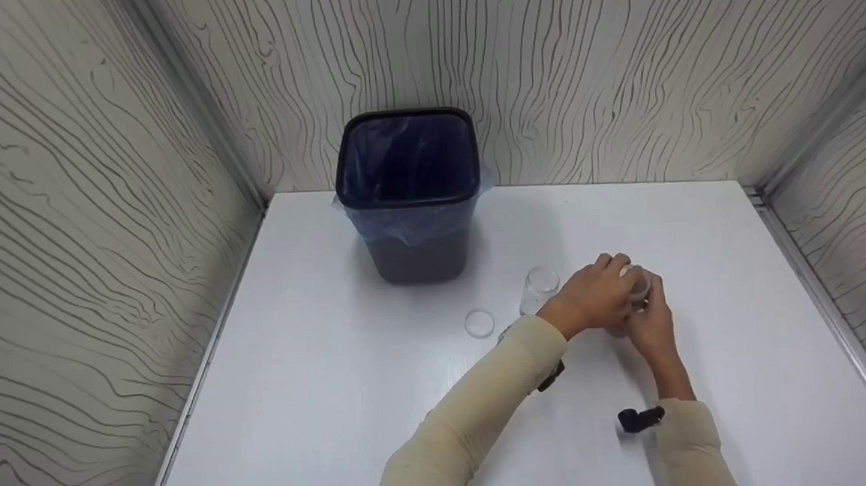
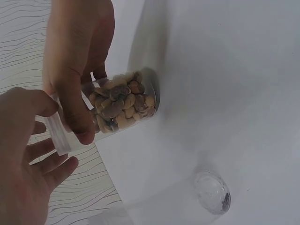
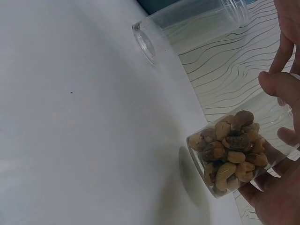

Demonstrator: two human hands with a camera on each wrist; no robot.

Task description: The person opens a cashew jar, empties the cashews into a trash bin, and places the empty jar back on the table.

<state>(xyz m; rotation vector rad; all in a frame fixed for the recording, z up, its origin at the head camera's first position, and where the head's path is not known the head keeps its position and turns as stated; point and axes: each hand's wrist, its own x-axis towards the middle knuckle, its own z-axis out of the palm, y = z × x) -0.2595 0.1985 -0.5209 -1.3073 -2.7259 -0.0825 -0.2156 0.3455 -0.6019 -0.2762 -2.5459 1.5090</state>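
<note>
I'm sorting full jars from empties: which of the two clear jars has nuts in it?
The jar with nuts is the one gripped by both the left hand and right hand. The empty jar stands untouched just left of them.

Empty jar (image 1: 540, 290) and lid (image 1: 479, 322) stand left; table (image 1: 743, 269) open right.

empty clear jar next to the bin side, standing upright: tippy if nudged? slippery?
The empty jar is tall, narrow and holds nothing, so it probably tips easily. On its side it would likely roll, being round. Its walls look smooth and clear, so possibly slippery. The nut jar the hands hold looks heavier.
</note>
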